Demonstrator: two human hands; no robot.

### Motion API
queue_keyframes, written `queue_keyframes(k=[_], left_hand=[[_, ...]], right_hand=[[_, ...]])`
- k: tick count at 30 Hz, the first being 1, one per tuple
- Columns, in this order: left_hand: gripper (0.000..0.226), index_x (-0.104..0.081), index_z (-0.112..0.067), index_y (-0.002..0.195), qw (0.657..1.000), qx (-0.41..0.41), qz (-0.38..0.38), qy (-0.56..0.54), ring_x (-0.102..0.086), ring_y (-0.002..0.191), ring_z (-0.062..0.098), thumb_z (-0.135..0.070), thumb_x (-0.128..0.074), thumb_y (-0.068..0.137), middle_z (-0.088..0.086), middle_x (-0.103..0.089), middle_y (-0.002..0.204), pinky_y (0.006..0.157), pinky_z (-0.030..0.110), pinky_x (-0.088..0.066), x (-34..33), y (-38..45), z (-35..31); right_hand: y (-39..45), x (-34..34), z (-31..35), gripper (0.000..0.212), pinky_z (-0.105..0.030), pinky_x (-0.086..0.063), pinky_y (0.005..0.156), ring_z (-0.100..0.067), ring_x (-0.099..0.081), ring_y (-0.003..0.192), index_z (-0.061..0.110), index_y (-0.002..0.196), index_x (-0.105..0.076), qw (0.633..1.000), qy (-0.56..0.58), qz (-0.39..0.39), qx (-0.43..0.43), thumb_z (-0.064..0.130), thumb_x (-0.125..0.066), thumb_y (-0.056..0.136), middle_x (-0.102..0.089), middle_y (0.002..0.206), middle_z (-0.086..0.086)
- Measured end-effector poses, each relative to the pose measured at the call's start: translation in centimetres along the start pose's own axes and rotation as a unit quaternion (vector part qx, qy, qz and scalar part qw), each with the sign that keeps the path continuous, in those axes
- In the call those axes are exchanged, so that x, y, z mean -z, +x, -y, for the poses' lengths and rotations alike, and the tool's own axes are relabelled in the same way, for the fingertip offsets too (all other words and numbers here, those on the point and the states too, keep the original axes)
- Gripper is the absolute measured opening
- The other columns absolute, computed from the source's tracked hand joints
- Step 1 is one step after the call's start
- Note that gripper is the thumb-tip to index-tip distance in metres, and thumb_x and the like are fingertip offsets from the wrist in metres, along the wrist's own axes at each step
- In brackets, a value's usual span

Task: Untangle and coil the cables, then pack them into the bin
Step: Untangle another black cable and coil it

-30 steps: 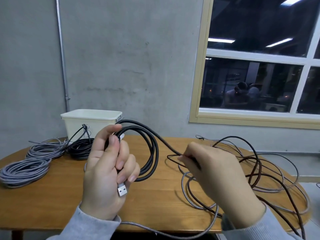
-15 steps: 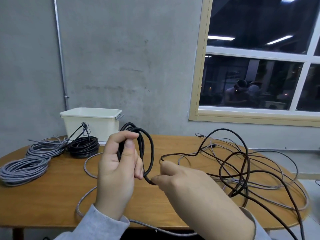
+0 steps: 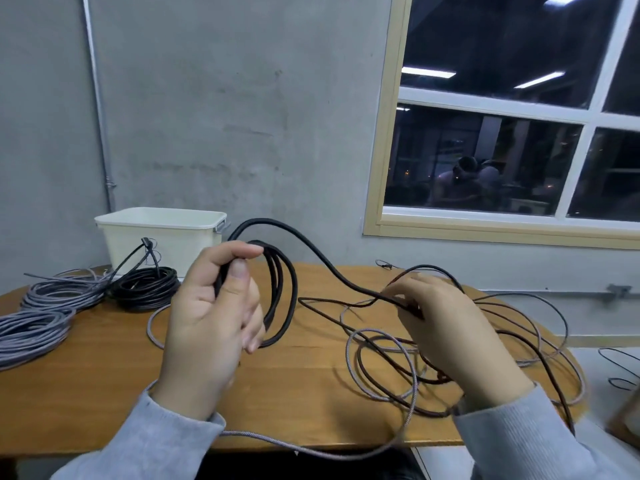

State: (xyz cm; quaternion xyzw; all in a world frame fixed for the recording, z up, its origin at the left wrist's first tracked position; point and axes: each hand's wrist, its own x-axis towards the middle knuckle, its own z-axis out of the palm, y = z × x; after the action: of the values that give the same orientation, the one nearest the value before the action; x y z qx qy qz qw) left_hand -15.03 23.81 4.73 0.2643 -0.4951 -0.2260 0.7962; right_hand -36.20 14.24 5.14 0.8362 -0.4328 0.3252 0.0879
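Observation:
My left hand (image 3: 211, 320) grips a small coil of black cable (image 3: 281, 289), held upright above the wooden table (image 3: 104, 386). From the coil a free length of the same black cable (image 3: 311, 252) arcs up and right, then drops to my right hand (image 3: 446, 327), which pinches it. Under and around that hand lies a loose tangle of dark and grey braided cables (image 3: 388, 368). The cream bin (image 3: 162, 233) stands at the back left of the table, against the wall.
A coiled black cable (image 3: 145, 287) lies in front of the bin. Two coiled grey cables (image 3: 62, 292) (image 3: 31, 332) lie at the table's left end. A grey braided cable (image 3: 304, 450) hangs over the near table edge. More cable (image 3: 620, 368) lies off the table's right side.
My right hand has moved right, away from the coil, drawing out a fresh length of black cable. My left hand keeps its hold on the coil.

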Motion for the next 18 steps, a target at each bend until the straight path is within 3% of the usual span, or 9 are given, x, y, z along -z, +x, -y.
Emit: queue_keyframes(k=[2,5,7,9,13,15,18], left_hand=[[0.017,-0.066,-0.031,0.081,1.000,0.008,0.003,-0.016,-0.025,0.031,0.008,-0.028,-0.055,0.094,-0.004,-0.033,0.046,0.036,0.014,-0.029,-0.5,0.3,0.0],[0.022,-0.066,-0.029,0.084,0.999,0.036,0.028,-0.030,-0.024,0.031,0.007,-0.019,-0.050,0.096,-0.004,-0.032,0.047,0.036,0.014,-0.029,-1.5,0.6,1.0],[0.021,-0.066,-0.030,0.083,0.996,0.060,0.049,-0.033,-0.024,0.031,0.007,-0.020,-0.051,0.092,-0.004,-0.032,0.047,0.036,0.013,-0.028,-2.4,0.5,1.9],[0.019,-0.067,-0.031,0.082,0.994,0.084,0.061,-0.036,-0.024,0.030,0.008,-0.022,-0.050,0.087,-0.002,-0.031,0.047,0.036,0.014,-0.028,-3.2,0.3,2.8],[0.019,-0.066,-0.031,0.081,0.992,0.100,0.064,-0.044,-0.024,0.030,0.008,-0.020,-0.053,0.088,-0.001,-0.031,0.047,0.034,0.014,-0.027,-4.3,0.2,3.5],[0.020,-0.066,-0.031,0.080,0.991,0.105,0.063,-0.047,-0.023,0.030,0.008,-0.021,-0.049,0.084,-0.001,-0.030,0.047,0.034,0.014,-0.027,-4.8,0.3,3.5],[0.012,-0.066,-0.032,0.081,0.991,0.102,0.076,-0.042,-0.024,0.030,0.008,-0.029,-0.055,0.079,-0.001,-0.031,0.047,0.034,0.014,-0.027,-5.4,0.6,3.3]], right_hand=[[-0.4,0.1,-2.3,0.020,-0.026,-0.049,0.072,-0.011,-0.056,0.091,0.028,0.106,-0.065,0.995,-0.060,0.043,-0.072,0.039,-0.057,0.091,-0.059,0.100,0.009],[-1.1,0.3,-4.7,0.043,-0.027,-0.047,0.057,-0.014,-0.059,0.067,0.020,0.079,-0.064,0.976,-0.063,0.112,-0.175,0.062,-0.056,0.081,-0.063,0.072,0.003],[-1.5,0.7,-5.7,0.044,-0.026,-0.045,0.053,-0.015,-0.060,0.058,0.014,0.070,-0.062,0.971,-0.006,0.114,-0.210,0.056,-0.061,0.081,-0.065,0.062,-0.003],[-1.8,1.1,-6.5,0.033,-0.026,-0.045,0.055,-0.014,-0.062,0.058,0.011,0.073,-0.063,0.972,0.046,0.075,-0.219,0.041,-0.066,0.084,-0.065,0.062,-0.002],[-1.7,1.7,-7.3,0.008,-0.031,-0.049,0.072,-0.017,-0.064,0.084,0.014,0.088,-0.063,0.976,0.097,-0.031,-0.191,0.018,-0.058,0.092,-0.067,0.083,0.001],[-1.4,2.0,-7.4,0.008,-0.032,-0.051,0.079,-0.016,-0.063,0.091,0.018,0.094,-0.060,0.972,0.138,-0.079,-0.174,0.015,-0.052,0.095,-0.066,0.092,0.000],[-0.8,3.2,-7.0,0.014,-0.021,-0.048,0.080,-0.010,-0.061,0.098,0.023,0.103,-0.055,0.957,0.213,-0.135,-0.144,0.014,-0.048,0.096,-0.065,0.103,0.000]])
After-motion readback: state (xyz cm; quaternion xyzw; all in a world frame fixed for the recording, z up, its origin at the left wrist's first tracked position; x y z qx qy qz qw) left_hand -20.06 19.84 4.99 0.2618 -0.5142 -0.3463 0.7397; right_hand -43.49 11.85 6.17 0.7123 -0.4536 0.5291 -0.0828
